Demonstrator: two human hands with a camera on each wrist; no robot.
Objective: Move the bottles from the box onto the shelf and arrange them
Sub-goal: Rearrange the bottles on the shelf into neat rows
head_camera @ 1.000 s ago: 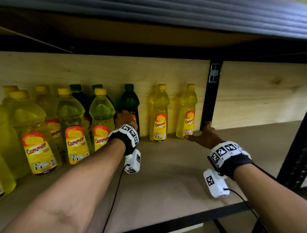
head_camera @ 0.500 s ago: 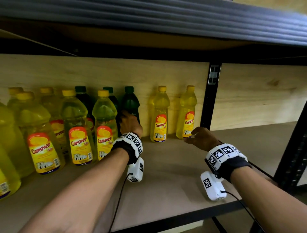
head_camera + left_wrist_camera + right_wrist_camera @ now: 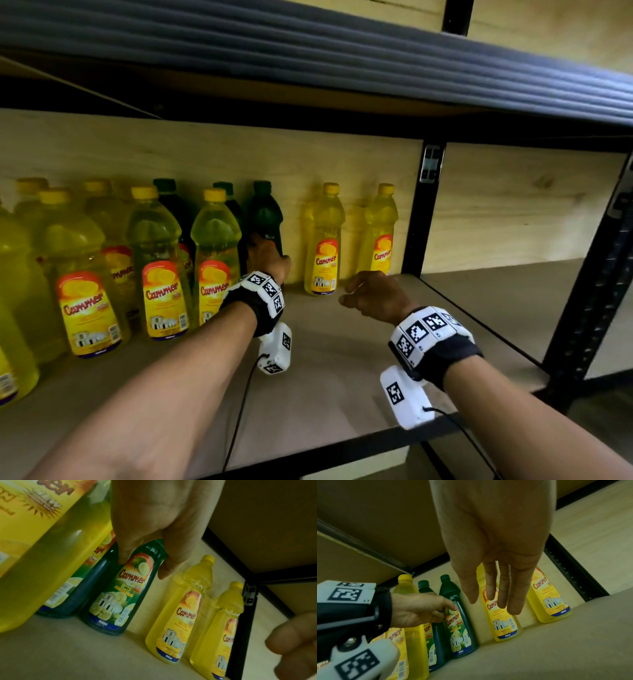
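Observation:
A dark green lime bottle [image 3: 265,219] stands upright at the back of the shelf board [image 3: 325,377]. My left hand [image 3: 269,255] grips its upper body between thumb and fingers, as the left wrist view shows on the green bottle [image 3: 133,588]. Right of it stand two yellow bottles [image 3: 323,240] [image 3: 380,229], apart from each other. My right hand [image 3: 373,294] hovers in front of them, fingers [image 3: 503,595] straight and holding nothing. The box is out of view.
Several larger yellow bottles [image 3: 161,267] and more green ones crowd the shelf's left part. A black upright post [image 3: 423,212] stands right of the yellow pair. Bare board continues beyond it. The upper shelf [image 3: 342,68] hangs low overhead.
My right hand has drawn left and back from the black post, with its fingers now hanging straight. My left hand stays on the green bottle.

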